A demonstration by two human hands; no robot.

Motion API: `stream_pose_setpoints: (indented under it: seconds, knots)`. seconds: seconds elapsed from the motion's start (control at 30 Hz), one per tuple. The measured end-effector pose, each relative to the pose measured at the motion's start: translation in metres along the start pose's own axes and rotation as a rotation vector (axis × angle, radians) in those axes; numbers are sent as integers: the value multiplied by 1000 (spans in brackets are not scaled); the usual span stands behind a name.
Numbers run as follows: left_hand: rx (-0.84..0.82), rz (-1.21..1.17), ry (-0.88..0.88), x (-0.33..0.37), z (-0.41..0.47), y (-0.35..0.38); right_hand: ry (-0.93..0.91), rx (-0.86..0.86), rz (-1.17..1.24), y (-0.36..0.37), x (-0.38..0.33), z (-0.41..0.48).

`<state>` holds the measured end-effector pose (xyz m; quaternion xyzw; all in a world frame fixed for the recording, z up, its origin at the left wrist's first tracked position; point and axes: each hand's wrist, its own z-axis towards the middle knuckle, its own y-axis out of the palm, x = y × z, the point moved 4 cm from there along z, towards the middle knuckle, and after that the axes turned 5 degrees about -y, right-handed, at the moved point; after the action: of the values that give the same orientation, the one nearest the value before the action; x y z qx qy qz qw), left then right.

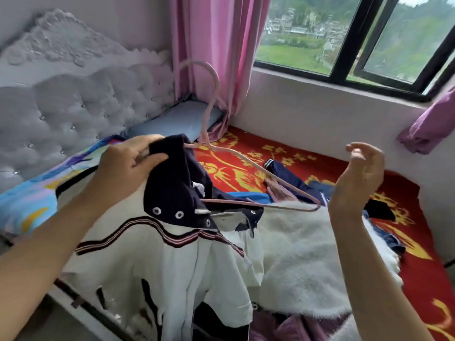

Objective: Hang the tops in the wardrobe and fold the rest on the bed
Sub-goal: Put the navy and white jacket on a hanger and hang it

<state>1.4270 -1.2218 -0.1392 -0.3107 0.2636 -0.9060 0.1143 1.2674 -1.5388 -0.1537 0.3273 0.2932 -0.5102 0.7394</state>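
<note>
Bed [246, 143], red floral blanket. Left hand [128, 163] grips white top [172, 254] by navy collar with pink hanger [209, 112]; bar runs left-right, hook points up toward curtain [216, 45]. Right hand [357, 178] apart, fingers loose, empty.

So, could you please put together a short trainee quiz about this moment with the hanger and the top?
1. True or false: the right hand holds the pink hanger.
2. Which hand grips the navy collar of the white top? A) left B) right C) neither
3. Fill in: the fluffy white garment lies on the ____.

Key:
1. False. The right hand is open and holds nothing.
2. A. The left hand grips it.
3. bed
</note>
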Motion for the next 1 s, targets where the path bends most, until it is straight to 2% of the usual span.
stream_pose_setpoints:
  seconds: [0.03,0.07,0.1,0.13,0.17,0.3,0.4,0.47,0.6,0.63,0.67,0.77,0.83,0.93,1.0]
  knots:
    - [-5,-49,-40,-1,1,-4,208,29,43,-7,24,5]
    - [-9,-56,-64,0,2,-7,433,-33,75,-6,49,3]
    - [-9,-44,-77,1,3,-8,603,-166,77,-2,71,-6]
    - [-3,-40,-94,5,5,-9,658,-321,50,4,84,-19]
    - [0,-58,-115,7,7,-11,634,-482,10,12,89,-33]
    - [16,-173,-159,11,13,-20,387,-953,-18,58,63,-78]
    - [48,-211,-163,12,14,-30,159,-1170,-50,87,41,-85]
    - [81,-233,-135,11,13,-36,-11,-1325,-171,94,35,-89]
    - [114,-266,-158,5,8,-47,-638,-1646,-552,88,44,-110]
    - [126,-294,-169,3,6,-51,-754,-1656,-685,88,47,-113]
    - [128,-314,-173,2,7,-53,-879,-1595,-728,88,47,-112]
    - [111,-329,-173,-3,7,-58,-1074,-1407,-692,88,41,-104]
    - [116,-344,-202,-16,6,-63,-1110,-1323,-667,82,42,-91]
    - [113,-391,-281,-50,-5,-72,-1061,-1124,-572,60,36,-60]
    - [80,-388,-338,-72,-19,-70,-1007,-1067,-498,44,27,-42]
